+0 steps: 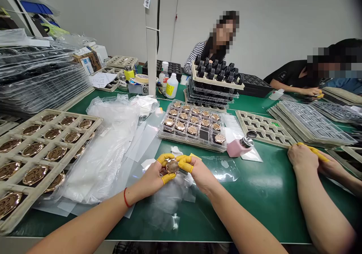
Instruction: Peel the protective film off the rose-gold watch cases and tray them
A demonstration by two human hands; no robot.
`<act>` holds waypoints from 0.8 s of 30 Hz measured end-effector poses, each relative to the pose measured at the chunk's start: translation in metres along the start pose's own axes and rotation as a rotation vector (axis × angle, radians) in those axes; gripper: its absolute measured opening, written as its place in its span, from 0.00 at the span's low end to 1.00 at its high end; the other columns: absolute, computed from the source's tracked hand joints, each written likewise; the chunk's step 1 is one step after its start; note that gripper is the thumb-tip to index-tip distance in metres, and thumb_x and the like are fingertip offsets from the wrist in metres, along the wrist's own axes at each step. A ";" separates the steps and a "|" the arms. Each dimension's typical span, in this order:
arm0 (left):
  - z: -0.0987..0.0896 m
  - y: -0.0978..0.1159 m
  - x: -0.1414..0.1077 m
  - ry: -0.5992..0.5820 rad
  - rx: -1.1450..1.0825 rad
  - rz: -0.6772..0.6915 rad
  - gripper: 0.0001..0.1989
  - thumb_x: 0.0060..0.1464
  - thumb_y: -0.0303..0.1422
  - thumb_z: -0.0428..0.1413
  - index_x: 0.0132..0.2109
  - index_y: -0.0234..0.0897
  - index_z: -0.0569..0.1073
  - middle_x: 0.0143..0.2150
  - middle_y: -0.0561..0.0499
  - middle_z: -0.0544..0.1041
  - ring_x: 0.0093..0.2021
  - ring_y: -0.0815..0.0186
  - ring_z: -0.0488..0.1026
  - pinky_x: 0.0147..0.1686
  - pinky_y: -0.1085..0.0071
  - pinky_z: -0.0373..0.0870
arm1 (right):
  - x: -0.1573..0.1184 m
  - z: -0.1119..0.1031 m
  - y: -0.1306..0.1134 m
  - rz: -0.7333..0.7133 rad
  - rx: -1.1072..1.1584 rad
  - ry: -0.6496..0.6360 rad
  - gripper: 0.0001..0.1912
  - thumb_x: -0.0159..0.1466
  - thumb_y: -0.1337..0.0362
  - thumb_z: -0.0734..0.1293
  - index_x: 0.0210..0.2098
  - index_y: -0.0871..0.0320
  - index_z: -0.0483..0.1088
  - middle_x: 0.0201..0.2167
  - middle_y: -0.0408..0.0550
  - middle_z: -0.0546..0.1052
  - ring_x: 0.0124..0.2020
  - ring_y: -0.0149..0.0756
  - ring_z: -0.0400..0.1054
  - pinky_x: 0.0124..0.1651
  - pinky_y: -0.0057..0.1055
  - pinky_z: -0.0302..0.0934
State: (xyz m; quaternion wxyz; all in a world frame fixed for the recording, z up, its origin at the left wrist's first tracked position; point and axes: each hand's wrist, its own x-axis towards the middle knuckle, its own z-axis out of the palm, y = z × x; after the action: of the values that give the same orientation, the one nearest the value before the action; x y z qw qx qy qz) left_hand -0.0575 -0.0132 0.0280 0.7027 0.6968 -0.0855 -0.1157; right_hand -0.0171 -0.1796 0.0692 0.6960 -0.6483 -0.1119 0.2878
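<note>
My left hand (158, 173) and my right hand (195, 168) both pinch a round rose-gold watch case (172, 166) between yellow-cotted fingertips, above the green table. Part of its rim is hidden behind the fingers. Just beyond it lies a clear plastic tray (192, 143) of similar watch cases, with one bare dark slot near its front right. On the left, a beige tray (60, 167) carries several more rose-gold cases in rows. Beneath my hands are crumpled clear film pieces (166, 201).
A pink pump bottle (239, 147) stands right of the clear tray. Plastic bags (98, 159) cover the left middle. Behind are a white bottle (171, 86) and a post (152, 39). Stacked trays (31, 77) rise at left. A co-worker's hands (305, 158) rest at right; two people sit opposite.
</note>
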 end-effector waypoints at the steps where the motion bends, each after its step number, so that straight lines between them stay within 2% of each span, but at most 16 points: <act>1: 0.000 0.000 0.000 -0.001 0.008 -0.002 0.22 0.50 0.30 0.57 0.52 0.42 0.60 0.44 0.50 0.72 0.41 0.65 0.72 0.41 0.69 0.69 | 0.000 0.000 0.001 0.007 0.002 0.003 0.13 0.51 0.56 0.70 0.21 0.59 0.69 0.30 0.44 0.74 0.34 0.33 0.63 0.44 0.33 0.55; 8: 0.000 0.000 -0.001 -0.016 0.015 -0.014 0.23 0.50 0.28 0.57 0.53 0.42 0.60 0.45 0.49 0.72 0.41 0.65 0.72 0.42 0.67 0.69 | 0.001 -0.002 0.001 0.045 -0.037 0.019 0.11 0.51 0.59 0.69 0.19 0.60 0.67 0.24 0.42 0.67 0.30 0.30 0.58 0.40 0.30 0.53; 14: -0.001 0.005 -0.002 -0.034 0.041 -0.017 0.23 0.51 0.28 0.56 0.54 0.42 0.60 0.49 0.49 0.71 0.43 0.65 0.71 0.44 0.67 0.69 | -0.001 0.001 -0.006 0.073 -0.108 0.039 0.13 0.50 0.58 0.69 0.19 0.59 0.65 0.25 0.43 0.67 0.29 0.30 0.58 0.38 0.31 0.54; 24: 0.000 0.005 -0.003 -0.046 0.033 -0.006 0.23 0.51 0.27 0.55 0.54 0.42 0.60 0.49 0.48 0.71 0.45 0.64 0.71 0.46 0.66 0.69 | 0.001 -0.002 -0.001 0.063 -0.164 0.055 0.17 0.49 0.53 0.70 0.19 0.59 0.65 0.24 0.42 0.69 0.29 0.30 0.60 0.39 0.31 0.55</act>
State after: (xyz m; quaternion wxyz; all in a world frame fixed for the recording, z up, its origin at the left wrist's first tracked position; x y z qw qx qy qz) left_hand -0.0603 -0.0123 0.0329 0.6886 0.7058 -0.1014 -0.1322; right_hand -0.0155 -0.1806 0.0697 0.6339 -0.7139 -0.0956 0.2817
